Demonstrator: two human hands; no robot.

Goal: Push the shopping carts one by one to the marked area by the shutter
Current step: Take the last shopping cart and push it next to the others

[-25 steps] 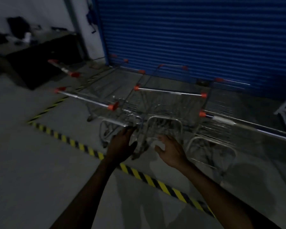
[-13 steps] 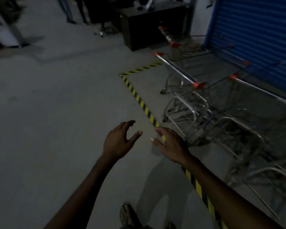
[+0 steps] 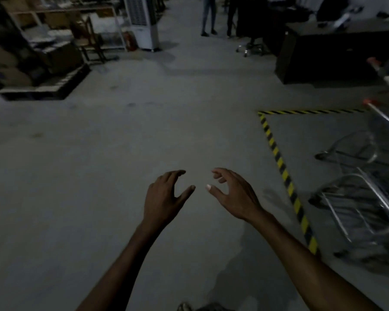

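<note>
My left hand [image 3: 164,196] and my right hand [image 3: 233,194] hover side by side over bare concrete floor, fingers loosely curved, holding nothing. Metal shopping carts [image 3: 366,194] with orange handle caps stand at the far right edge, inside the area outlined by yellow-and-black floor tape [image 3: 279,158]. Both hands are well left of the carts and touch none of them. The shutter is out of view.
A dark desk [image 3: 337,55] stands at the back right, with an office chair [image 3: 252,46] beside it. Shelving and stacked goods [image 3: 45,50] fill the back left, next to a white air cooler [image 3: 144,25]. Two people's legs [image 3: 218,16] show far down the aisle.
The view has swung left, away from the blue shutter and the parked carts. My hands came off the cart frame and now hang free over open floor.
</note>
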